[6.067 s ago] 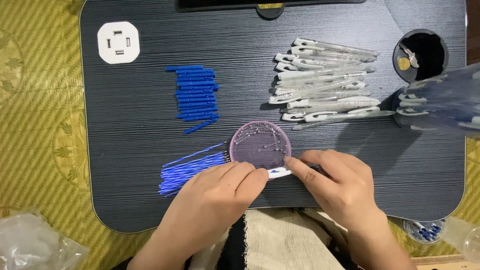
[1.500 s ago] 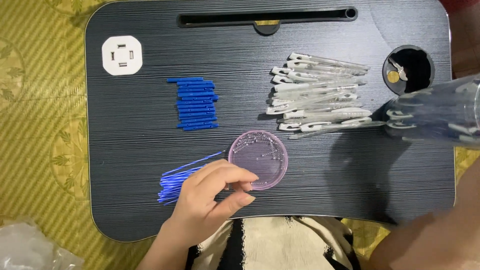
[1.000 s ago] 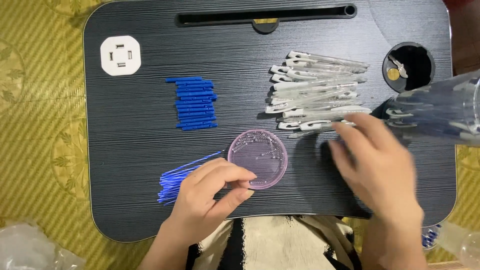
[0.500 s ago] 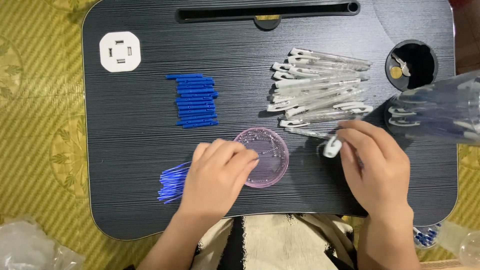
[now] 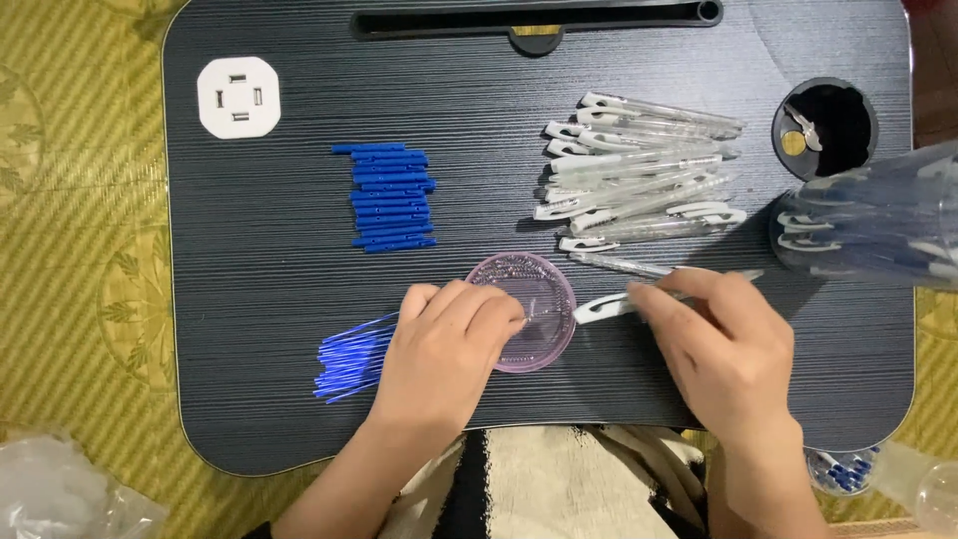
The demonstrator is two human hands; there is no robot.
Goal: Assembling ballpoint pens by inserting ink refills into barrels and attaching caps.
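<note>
Your left hand [image 5: 439, 349] rests fingertips in the small purple dish [image 5: 534, 299] near the tray's [image 5: 259, 299] middle, holding nothing visible, while your right hand [image 5: 723, 354] pinches a clear pen barrel [image 5: 604, 307] just right of it.

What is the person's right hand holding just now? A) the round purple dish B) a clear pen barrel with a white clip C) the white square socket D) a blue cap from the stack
B: the right hand grips a clear pen barrel, its white clip end pointing toward the purple dish, where the left hand rests.
</note>
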